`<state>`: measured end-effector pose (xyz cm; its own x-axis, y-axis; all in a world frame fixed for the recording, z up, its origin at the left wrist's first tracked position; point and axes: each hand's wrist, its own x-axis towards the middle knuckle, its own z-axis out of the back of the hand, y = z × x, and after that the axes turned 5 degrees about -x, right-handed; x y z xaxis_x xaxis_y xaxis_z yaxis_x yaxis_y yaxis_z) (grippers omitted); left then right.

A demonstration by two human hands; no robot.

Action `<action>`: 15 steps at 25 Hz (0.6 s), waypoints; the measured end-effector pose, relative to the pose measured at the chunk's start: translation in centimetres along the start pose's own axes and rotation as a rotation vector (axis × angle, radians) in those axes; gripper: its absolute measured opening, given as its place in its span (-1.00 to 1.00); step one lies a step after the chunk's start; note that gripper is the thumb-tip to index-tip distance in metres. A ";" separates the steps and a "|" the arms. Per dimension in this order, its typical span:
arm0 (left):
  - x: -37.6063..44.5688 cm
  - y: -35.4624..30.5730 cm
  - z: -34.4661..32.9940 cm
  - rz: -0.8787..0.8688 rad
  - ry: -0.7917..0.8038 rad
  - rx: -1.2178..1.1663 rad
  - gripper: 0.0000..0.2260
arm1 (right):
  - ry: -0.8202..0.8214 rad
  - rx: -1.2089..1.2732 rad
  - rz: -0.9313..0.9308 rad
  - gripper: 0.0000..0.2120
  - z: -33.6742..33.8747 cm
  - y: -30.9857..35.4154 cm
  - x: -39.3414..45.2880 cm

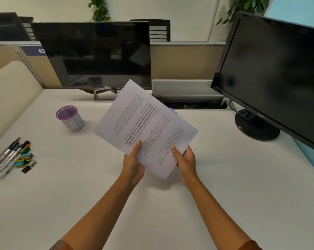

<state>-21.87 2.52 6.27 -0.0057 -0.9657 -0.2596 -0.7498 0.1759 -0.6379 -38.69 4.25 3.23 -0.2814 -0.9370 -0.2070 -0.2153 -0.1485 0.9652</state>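
Observation:
A white printed sheet of paper (pixel 145 127) is held up above the middle of the white desk (pixel 80 195), tilted, with its text upside down to me. My left hand (pixel 133 163) grips its near left edge, thumb on top and fingers underneath. My right hand (pixel 186 162) grips the near right corner the same way. Whether it is one sheet or a thin stack, I cannot tell.
A purple mesh pen cup (pixel 69 118) stands left of the paper. Several pens, markers and binder clips (pixel 13 157) lie at the left edge. A dark monitor (pixel 96 55) stands at the back and another (pixel 271 76) at the right. A cable tray (pixel 188 101) sits between them.

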 end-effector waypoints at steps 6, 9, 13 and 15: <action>0.1 -2.5 2.8 0.137 -0.172 -0.088 -0.51 | 0.001 -0.274 0.066 -0.62 2.5 1.0 1.5; 0.1 -5.5 5.1 0.207 -0.114 -0.208 -0.22 | 0.024 -0.329 0.049 -0.64 4.2 1.6 2.1; 0.5 -8.5 7.1 0.368 0.037 0.013 -0.20 | 0.057 -0.371 0.007 -0.69 5.7 2.0 2.2; 0.8 -8.8 6.7 0.409 0.089 0.304 -0.29 | 0.070 -0.389 0.009 -0.70 6.1 1.9 2.1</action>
<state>-10.81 1.47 6.78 -0.3243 -0.8165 -0.4776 -0.4487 0.5773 -0.6822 -45.34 3.95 3.65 -0.2143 -0.9562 -0.1995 0.1608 -0.2360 0.9584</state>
